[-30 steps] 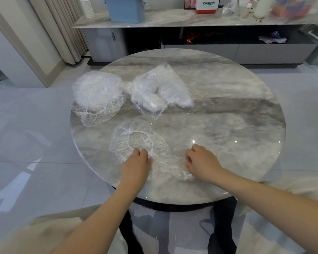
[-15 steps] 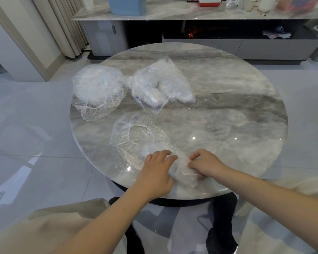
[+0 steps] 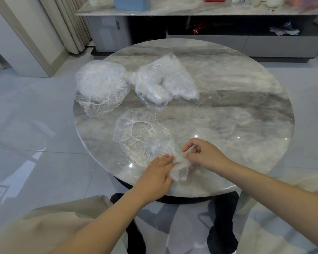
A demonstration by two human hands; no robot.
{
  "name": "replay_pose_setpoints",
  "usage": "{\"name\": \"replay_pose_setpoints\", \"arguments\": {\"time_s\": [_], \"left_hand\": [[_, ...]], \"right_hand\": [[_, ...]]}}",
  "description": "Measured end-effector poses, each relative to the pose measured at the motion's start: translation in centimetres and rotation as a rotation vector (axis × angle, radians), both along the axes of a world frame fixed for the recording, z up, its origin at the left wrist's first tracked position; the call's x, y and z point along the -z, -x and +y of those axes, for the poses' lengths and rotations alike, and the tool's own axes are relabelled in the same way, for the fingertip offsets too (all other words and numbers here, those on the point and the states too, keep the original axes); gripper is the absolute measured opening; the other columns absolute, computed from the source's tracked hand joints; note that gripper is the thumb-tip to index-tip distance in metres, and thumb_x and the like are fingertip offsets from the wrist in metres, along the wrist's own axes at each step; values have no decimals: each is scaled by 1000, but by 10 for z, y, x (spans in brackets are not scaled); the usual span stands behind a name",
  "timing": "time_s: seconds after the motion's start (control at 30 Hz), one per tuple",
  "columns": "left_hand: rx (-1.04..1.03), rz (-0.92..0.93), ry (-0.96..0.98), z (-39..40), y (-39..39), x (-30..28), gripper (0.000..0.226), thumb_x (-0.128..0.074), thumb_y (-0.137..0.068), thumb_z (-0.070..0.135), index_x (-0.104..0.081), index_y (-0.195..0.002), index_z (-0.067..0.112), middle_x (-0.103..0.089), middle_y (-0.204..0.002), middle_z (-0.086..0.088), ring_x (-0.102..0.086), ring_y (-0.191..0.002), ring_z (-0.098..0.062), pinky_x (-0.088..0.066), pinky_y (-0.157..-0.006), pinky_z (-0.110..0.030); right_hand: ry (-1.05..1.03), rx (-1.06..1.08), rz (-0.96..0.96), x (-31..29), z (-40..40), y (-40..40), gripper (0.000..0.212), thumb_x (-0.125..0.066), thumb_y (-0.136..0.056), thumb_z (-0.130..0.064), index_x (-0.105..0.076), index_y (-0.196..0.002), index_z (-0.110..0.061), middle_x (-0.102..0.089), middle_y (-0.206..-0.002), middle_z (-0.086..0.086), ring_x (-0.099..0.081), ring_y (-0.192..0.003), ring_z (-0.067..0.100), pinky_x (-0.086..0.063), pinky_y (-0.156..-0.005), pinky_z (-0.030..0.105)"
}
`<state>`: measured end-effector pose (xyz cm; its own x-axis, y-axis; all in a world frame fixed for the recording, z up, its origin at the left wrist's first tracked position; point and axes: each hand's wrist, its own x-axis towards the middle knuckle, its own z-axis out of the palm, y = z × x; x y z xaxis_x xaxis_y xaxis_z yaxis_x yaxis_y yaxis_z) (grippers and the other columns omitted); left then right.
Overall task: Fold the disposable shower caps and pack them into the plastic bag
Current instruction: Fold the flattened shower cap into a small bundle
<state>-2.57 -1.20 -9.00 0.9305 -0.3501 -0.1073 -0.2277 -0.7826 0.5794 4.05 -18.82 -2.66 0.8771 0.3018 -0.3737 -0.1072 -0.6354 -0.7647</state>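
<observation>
Lying at the far left of the round marble desk (image 3: 246, 110) is a loose heap of clear shower caps (image 3: 101, 88), puffed up and crinkled, close to the desk's left rim. Just to its right, and a little farther back, sits the plastic bag (image 3: 165, 79), already holding a white bundle of caps, with a small label near its top edge; its open, flat end trails toward the right across the marble. Nearer the person, below these two, one shower cap (image 3: 141, 136) lies spread on the desk, its elastic ring showing as a pale loop, and its near right part is gathered into a bunched strip. The left hand (image 3: 157, 173) rests on that strip with its fingers straight and flat, pressing the plastic down against the desk, its grip spread rather than curled. Just to the right, the right hand (image 3: 204, 154) meets the same bunched end, thumb and fingertips pinching the plastic, the other fingers curled above it. The two hands are nearly touching over the cap, close to the near edge of the desk.
</observation>
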Motion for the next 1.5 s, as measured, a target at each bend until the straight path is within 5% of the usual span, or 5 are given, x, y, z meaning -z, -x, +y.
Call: {"name": "replay_pose_setpoints", "arguments": {"time_s": [0.23, 0.53, 1.03, 1.23, 1.5], "left_hand": [[-239, 227, 465, 3, 5, -24, 28, -35, -100, 41, -62, -97, 36, -68, -100, -3, -59, -86, -15, -45, -83, -29], [-651, 327, 437, 6, -15, -29, 56, -35, -98, 48, -25, -53, 17, -27, -48, 4, -25, -41, -8, -22, -44, -18], [-310, -501, -31, 3, -10, -3, 41, -47, -86, 26, -54, -122, 8, -54, -121, -11, -43, -115, -21, -42, -93, -37], [15, -156, -329, 6, -2, 11, 75, -4, -89, 57, -12, -152, 17, 1, -159, -4, 11, -146, -16, 13, -116, -43], [43, -46, -419, 9, -4, 16, 83, 8, -78, 66, 13, -150, 24, 22, -156, 1, 26, -142, -15, 17, -116, -43]], "right_hand": [[-55, -194, 75, -1, 10, -1, 34, -49, -96, -38, -73, -100, -14, -70, -103, 9, -63, -98, 21, -45, -91, 29], [93, -279, 36, 26, 13, 0, 27, -62, -89, -38, -57, -70, -19, -54, -64, -8, -47, -59, 5, -37, -63, 20], [272, -92, -87, 45, 20, -8, 31, -59, -87, -28, -45, -61, -18, -51, -61, -6, -49, -60, 12, -38, -57, 28], [248, -79, -62, 43, 16, -8, 21, -66, -83, -31, -50, -73, -21, -56, -69, -7, -55, -67, 12, -43, -64, 28], [286, -556, -773, 41, 7, 0, 26, -53, -77, -37, -65, -91, -18, -61, -98, -8, -50, -94, 15, -42, -81, 26]]}}
